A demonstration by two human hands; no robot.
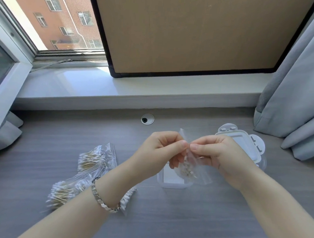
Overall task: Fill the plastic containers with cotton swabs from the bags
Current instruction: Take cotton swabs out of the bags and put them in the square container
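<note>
— Where are the hands?
— Both are raised over the grey table [183,221], close together. The left hand [161,150] and the right hand [222,156] each pinch the top edge of a small clear bag [203,177] between thumb and forefinger, and the two pinches almost touch.
— Anything in it?
— Cotton swabs [185,171], bunched in the lower part and hanging below the hands. I cannot tell whether the top is open.
— And the container?
— An open clear container [174,183] stands on the table right under the bag. The bag blurs the view, so I cannot tell what it holds. A white lid [241,142] with clip flaps lies behind the right hand, seemingly on a second container [261,163].
— More swabs?
— Three packs lie on the table to the left. The far pack [95,157] is beside the left forearm, and the near pack [63,194] is closer to the person. The third pack [128,198] is partly hidden under the left wrist, which wears a metal bracelet [103,198].
— What's behind?
— A white window sill [135,91] with a cardboard sheet [194,33] leaning on it. A pale curtain [301,91] hangs at the right.
</note>
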